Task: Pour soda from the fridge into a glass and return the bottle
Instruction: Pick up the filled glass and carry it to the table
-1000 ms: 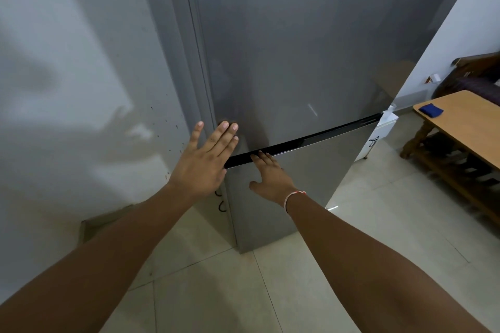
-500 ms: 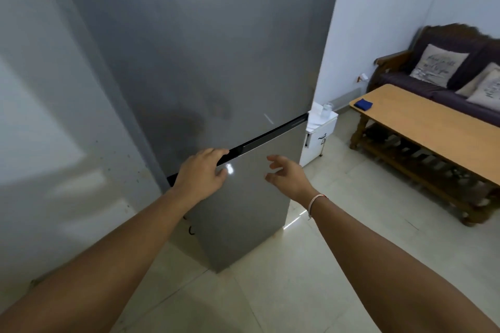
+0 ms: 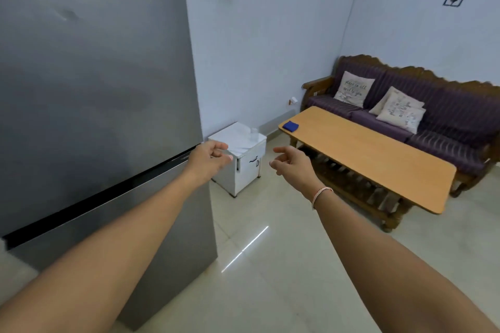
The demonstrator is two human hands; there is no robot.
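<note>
The grey fridge (image 3: 94, 89) fills the left of the view with both doors closed; a dark gap runs between its upper and lower door. My left hand (image 3: 208, 159) hovers at the right end of that gap, off the door, fingers loosely curled and empty. My right hand (image 3: 290, 163) floats in the air to the right of the fridge, fingers apart, holding nothing. A small clear glass (image 3: 253, 134) stands on a low white cabinet (image 3: 243, 170) beside the fridge. No soda bottle is in view.
A long wooden coffee table (image 3: 378, 159) with a blue cloth (image 3: 290, 126) on it stands to the right. Behind it is a purple sofa (image 3: 446, 121) with cushions. Pale tiled floor (image 3: 284, 265) lies between the fridge and the table.
My left hand has slid right along the door gap and come off the fridge. My right hand has pulled away from the door. The view has swung right toward the room.
</note>
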